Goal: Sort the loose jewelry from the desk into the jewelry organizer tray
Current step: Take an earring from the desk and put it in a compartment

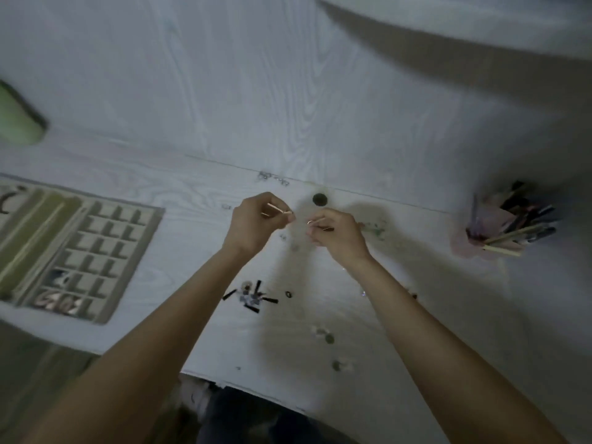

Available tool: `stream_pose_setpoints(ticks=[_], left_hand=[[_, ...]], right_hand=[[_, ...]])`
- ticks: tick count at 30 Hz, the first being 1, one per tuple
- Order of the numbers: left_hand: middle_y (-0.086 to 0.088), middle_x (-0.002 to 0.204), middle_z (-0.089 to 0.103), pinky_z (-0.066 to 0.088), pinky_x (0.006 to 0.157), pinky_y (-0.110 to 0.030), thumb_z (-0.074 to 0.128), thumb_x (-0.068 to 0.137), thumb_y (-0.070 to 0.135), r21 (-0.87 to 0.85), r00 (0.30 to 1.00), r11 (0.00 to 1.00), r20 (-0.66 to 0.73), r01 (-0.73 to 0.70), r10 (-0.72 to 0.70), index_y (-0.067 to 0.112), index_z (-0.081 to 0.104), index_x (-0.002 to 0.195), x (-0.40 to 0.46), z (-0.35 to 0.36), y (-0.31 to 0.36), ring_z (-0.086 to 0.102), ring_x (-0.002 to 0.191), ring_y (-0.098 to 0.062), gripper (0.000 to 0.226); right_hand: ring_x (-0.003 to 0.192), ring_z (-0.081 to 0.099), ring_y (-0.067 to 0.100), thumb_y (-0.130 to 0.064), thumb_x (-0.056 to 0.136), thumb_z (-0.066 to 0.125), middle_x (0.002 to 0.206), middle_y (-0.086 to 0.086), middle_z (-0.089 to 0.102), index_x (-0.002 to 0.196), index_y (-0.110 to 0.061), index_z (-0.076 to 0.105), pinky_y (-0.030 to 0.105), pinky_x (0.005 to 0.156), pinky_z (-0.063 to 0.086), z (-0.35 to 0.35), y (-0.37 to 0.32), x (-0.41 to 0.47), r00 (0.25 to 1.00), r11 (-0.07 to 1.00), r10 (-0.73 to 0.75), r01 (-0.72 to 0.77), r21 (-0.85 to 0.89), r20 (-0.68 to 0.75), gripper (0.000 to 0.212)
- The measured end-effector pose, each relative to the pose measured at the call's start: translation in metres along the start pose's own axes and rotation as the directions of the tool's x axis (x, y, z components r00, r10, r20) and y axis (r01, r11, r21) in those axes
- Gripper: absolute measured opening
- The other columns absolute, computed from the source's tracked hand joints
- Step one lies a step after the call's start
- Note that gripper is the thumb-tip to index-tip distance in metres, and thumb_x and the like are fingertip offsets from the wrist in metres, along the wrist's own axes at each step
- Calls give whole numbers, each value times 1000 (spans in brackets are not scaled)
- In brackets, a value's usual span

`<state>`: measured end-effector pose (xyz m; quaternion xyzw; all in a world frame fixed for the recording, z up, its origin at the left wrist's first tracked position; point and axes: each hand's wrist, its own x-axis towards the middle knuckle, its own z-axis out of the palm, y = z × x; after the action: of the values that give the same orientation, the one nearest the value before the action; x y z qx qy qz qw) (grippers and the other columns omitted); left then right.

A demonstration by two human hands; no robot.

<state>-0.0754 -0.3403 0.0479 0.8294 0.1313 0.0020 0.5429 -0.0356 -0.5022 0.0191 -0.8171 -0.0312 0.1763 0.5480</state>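
Note:
My left hand [253,224] and my right hand [339,235] are raised over the middle of the white desk [224,107], close together. The left hand pinches a thin gold-coloured hoop [278,209]. The right hand pinches a second thin gold hoop [317,225]. The grey jewelry organizer tray [150,238] lies at the left, with a grid of small compartments and long slots; pinkish rings [57,304] fill its near row. Loose pieces lie on the desk: a dark tasselled cluster [251,298], a small black ring [289,294], pale studs [323,334] and silver bits [272,178].
A pink holder full of brushes and pens [503,225] stands at the right. A green object [17,118] sits at the far left. A dark round hole [319,199] is set in the desk behind my hands. The desk's front edge runs just above my lap.

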Motion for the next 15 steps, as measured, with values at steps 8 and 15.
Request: stream_pose_setpoints(ticks=[8,15], left_hand=[[2,66,67,45,56,-19,72,82,17,-103,949,988,-282,114,-139,24,58,79,-24,-173,-87,65,57,-2,16],[-2,71,68,50,75,-28,69,83,8,-114,904,968,-347,223,-249,20,64,71,-22,-277,-155,65,68,-14,17]], right_hand=[[61,66,13,3,85,62,73,7,68,85,-11,62,20,62,52,166,-75,16,962,997,-37,19,70,272,14],[67,63,17,4,83,65,72,6,67,85,-9,70,26,73,54,278,-108,30,954,994,-75,50,92,291,14]])
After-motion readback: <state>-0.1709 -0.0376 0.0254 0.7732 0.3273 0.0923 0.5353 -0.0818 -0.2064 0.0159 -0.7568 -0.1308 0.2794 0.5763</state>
